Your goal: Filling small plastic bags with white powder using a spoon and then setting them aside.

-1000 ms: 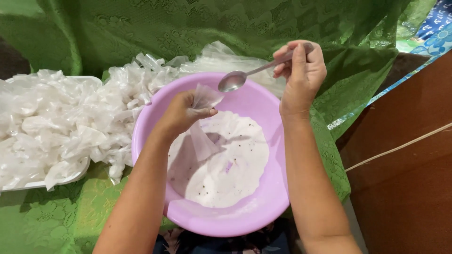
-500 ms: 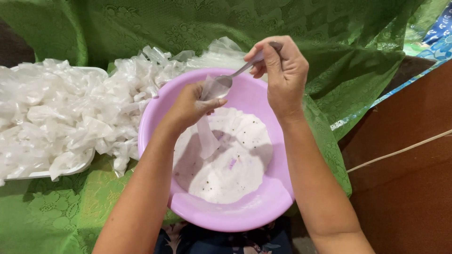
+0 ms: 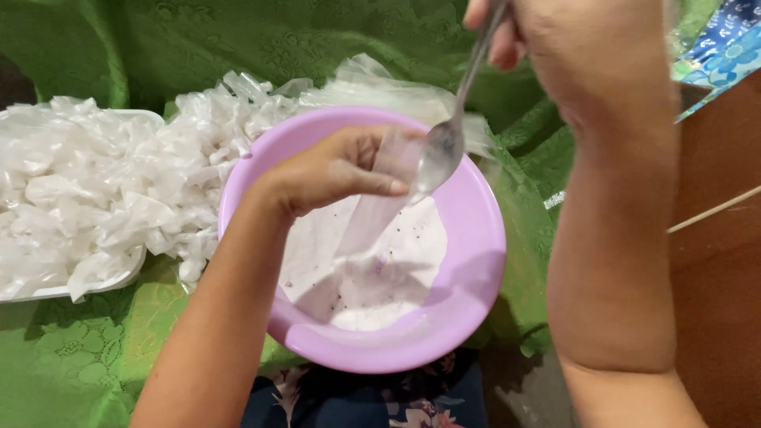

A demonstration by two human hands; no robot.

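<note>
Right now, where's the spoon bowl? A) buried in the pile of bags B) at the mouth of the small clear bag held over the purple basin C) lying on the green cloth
B: the spoon, gripped by the right hand, tips into the clear bag that the left hand holds open above the purple basin.

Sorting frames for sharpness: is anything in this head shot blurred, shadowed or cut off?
Head view: right hand near the lens, soft and cropped at the top; spoon slightly smeared; left hand and purple bowl sharp; shadow inside the bowl's right wall.
</note>
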